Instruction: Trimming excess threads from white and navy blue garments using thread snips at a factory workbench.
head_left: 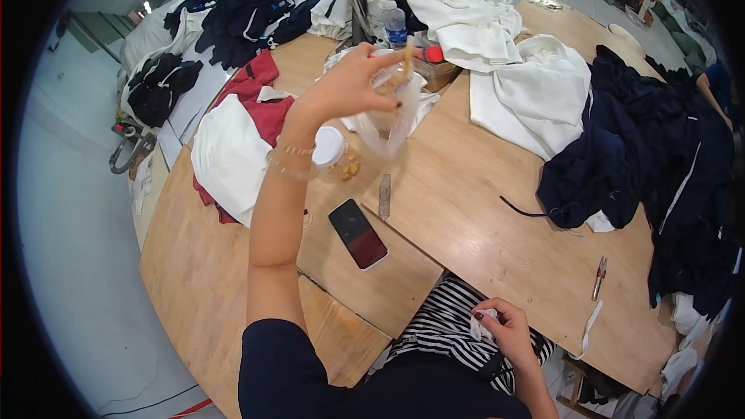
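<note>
My left hand (353, 81) is raised over the wooden table (466, 209), holding a clear plastic bag (388, 120) with a tan snack stick (405, 62) pinched at its fingertips. Under it lies a clear jar with a white lid (334, 155) holding tan snacks. My right hand (504, 330) rests low by my lap, closed on a small crumpled white piece (479, 326) over striped cloth (442, 322). A black and red phone (358, 233) lies on the table near a small metal ruler (384, 196).
White garments (528, 85) and dark navy garments (660, 163) pile on the right and far side. Red and white cloth (240, 132) lies at left. A water bottle (395, 23) stands at the back. Red-handled snips (599, 275) lie near the right edge.
</note>
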`<action>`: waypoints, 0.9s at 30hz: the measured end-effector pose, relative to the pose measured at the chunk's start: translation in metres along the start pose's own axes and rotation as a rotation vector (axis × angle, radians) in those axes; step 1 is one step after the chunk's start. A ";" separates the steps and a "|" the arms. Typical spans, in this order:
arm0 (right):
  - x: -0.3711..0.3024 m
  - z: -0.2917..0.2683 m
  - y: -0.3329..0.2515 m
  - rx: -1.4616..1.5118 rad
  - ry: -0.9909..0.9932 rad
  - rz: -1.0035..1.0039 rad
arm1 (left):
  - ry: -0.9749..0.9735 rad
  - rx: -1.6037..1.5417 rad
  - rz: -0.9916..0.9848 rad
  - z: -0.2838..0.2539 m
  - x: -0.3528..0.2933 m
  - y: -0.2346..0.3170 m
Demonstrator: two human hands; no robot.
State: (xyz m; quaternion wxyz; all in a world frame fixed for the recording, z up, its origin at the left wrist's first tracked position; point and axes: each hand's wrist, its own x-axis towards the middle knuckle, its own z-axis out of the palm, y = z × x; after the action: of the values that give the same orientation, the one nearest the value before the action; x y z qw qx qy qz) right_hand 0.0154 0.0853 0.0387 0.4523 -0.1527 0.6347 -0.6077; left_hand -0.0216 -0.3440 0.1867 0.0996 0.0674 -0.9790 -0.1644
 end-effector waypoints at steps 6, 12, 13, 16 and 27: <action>-0.008 -0.007 0.009 0.022 0.068 0.020 | 0.048 0.008 -0.183 0.074 0.049 -0.078; -0.007 -0.005 0.004 0.029 0.080 0.069 | 0.052 0.005 -0.305 0.127 0.059 -0.120; -0.005 -0.004 0.003 0.026 0.073 0.074 | 0.046 0.003 -0.321 0.129 0.060 -0.127; 0.000 -0.001 0.003 0.014 0.075 0.015 | 0.050 -0.003 -0.303 0.133 0.066 -0.133; 0.044 -0.008 -0.044 0.118 0.099 -0.009 | 0.196 0.086 -0.196 0.103 0.032 -0.117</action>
State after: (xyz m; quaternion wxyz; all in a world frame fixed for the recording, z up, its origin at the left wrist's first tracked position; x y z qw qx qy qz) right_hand -0.0299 0.0481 0.0611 0.4256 -0.0984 0.6186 -0.6530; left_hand -0.0633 -0.4268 0.0574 0.1751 0.1829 -0.9595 -0.1238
